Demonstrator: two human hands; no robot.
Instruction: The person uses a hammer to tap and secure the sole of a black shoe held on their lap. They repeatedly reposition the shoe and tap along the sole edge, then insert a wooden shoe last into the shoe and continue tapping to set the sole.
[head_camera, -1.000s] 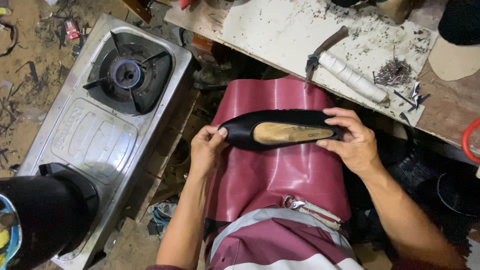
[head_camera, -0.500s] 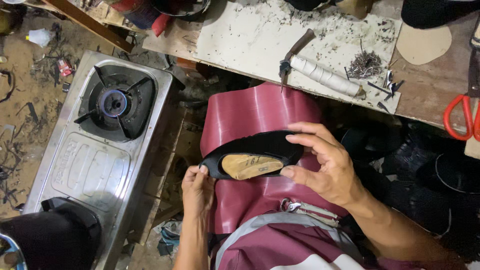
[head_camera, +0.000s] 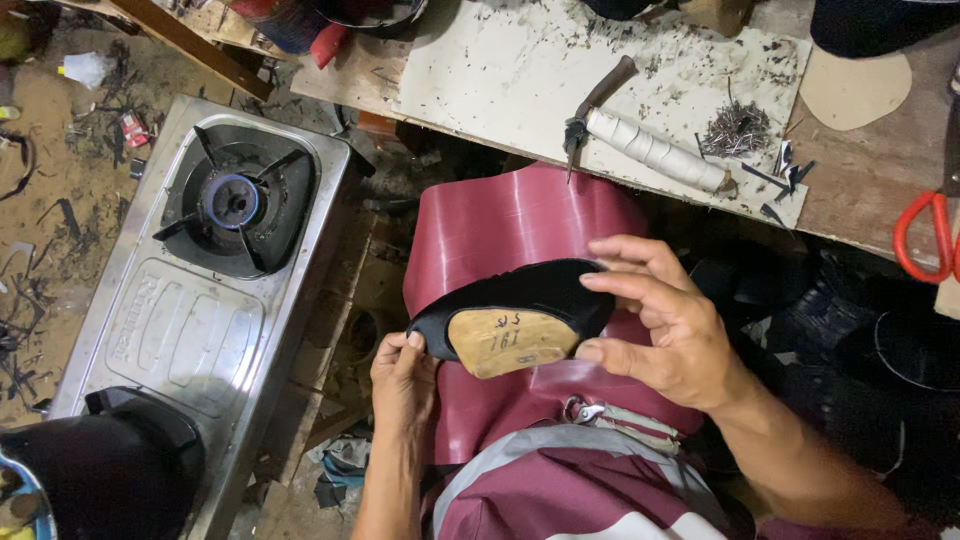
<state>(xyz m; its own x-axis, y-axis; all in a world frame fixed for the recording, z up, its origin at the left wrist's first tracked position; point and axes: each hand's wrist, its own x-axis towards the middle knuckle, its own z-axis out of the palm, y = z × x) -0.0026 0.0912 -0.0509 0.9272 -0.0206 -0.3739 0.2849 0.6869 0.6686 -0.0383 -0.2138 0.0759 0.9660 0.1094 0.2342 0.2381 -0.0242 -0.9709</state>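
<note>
I hold a black shoe upper stretched over a wooden last (head_camera: 512, 320) above my lap, sole side up, the tan wood of the last showing in the middle. My left hand (head_camera: 403, 378) grips its pointed toe end from below. My right hand (head_camera: 668, 325) cups the heel end, fingers curled over the black material. A maroon apron (head_camera: 510, 225) covers my knees beneath the shoe.
A steel gas stove (head_camera: 215, 270) stands on the floor at the left. The workbench (head_camera: 600, 70) ahead carries a hammer with a taped handle (head_camera: 655, 150), a pile of small nails (head_camera: 738, 130), a tan insole piece (head_camera: 855, 88) and red-handled scissors (head_camera: 925, 235).
The shoe has come lower and closer to my body and turned slightly. My left hand slid down under the toe; my right hand shifted over the heel.
</note>
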